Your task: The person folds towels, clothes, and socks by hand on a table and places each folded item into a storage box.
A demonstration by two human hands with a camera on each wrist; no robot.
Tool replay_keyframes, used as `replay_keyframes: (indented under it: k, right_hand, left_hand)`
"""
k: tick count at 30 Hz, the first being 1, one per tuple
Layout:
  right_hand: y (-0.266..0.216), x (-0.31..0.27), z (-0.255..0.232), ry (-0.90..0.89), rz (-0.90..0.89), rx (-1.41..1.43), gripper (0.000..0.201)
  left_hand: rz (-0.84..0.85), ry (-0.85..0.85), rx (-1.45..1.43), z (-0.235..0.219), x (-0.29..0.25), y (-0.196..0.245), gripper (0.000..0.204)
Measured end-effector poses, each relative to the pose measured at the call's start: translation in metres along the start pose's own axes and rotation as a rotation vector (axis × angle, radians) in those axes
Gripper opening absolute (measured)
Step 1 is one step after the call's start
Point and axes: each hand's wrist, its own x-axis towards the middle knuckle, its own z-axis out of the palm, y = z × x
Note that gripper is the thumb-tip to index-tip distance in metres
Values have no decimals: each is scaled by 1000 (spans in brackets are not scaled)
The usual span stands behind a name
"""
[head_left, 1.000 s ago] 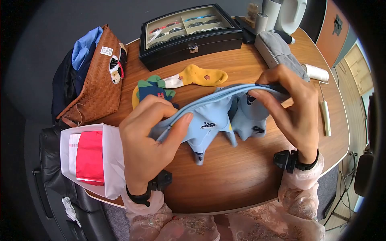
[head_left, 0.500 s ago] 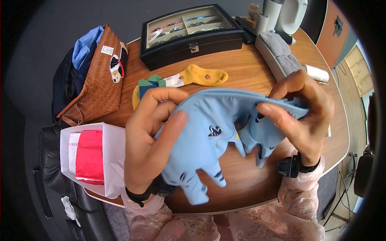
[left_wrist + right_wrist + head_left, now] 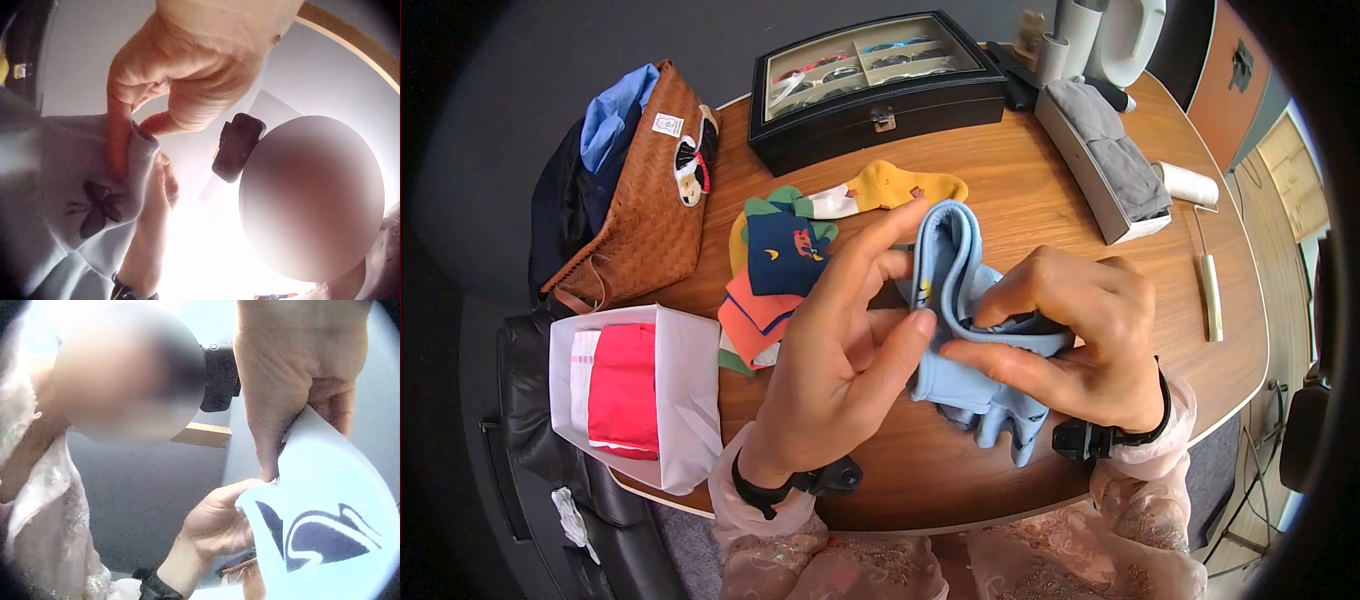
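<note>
Both hands hold a light blue sock (image 3: 952, 262) with dark motifs above the wooden table (image 3: 1040, 200), bunched into a folded bundle. My left hand (image 3: 840, 340) pinches its folded edge between thumb and fingers, with the index finger stretched up along it. My right hand (image 3: 1070, 340) curls round the lower part, thumb across the front. The toe ends hang below the right hand. In the left wrist view, the left hand (image 3: 181, 69) nips the sock's hem (image 3: 62, 187). The right wrist view shows the right hand (image 3: 294, 369) gripping the printed sock (image 3: 325, 531).
A pile of navy, orange and green socks (image 3: 775, 270) and a yellow sock (image 3: 900, 185) lie behind the hands. A black glass-lidded case (image 3: 870, 80), a woven brown bag (image 3: 645, 190), a white paper bag (image 3: 685, 400) with red cloth and a white box (image 3: 1090, 165) of grey cloth ring the table.
The sock was stretched wide between the hands. The hands have since come together and folded it into a compact bundle, uncovering the sock pile behind.
</note>
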Motion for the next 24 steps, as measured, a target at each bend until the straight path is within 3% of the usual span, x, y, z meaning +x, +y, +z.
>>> replay_keyframes:
  k: [9, 12, 14, 15, 17, 19, 21, 23, 24]
  right_hand:
    - [0, -1, 2, 67, 5, -105, 27]
    - [-1, -1, 0, 31, 35, -77, 33]
    - [-4, 0, -5, -66, 71, -80, 46]
    - [-4, 2, -4, -68, 65, -75, 46]
    - [-5, 4, -2, -51, 36, -81, 52]
    - [-1, 2, -4, -129, 92, -93, 49]
    - [3, 1, -2, -39, 130, 4, 39]
    - [1, 1, -4, -1, 132, 49, 31]
    - [-3, 2, -9, 0, 178, 132, 30]
  left_hand:
    - [-89, -12, 25, 6, -5, 15, 59]
    - [-142, 3, -119, 7, -5, 13, 62]
    - [85, -137, 117, -1, -4, -1, 64]
    - [84, -131, 122, 0, -5, 4, 64]
    - [-42, -75, -159, 10, -5, 13, 63]
    - [28, -49, -151, 12, -4, 1, 60]
    - [99, -28, -146, 9, -5, 5, 57]
    - [-177, -66, -55, -2, -8, 28, 52]
    - [-44, 19, 68, -3, -8, 24, 51]
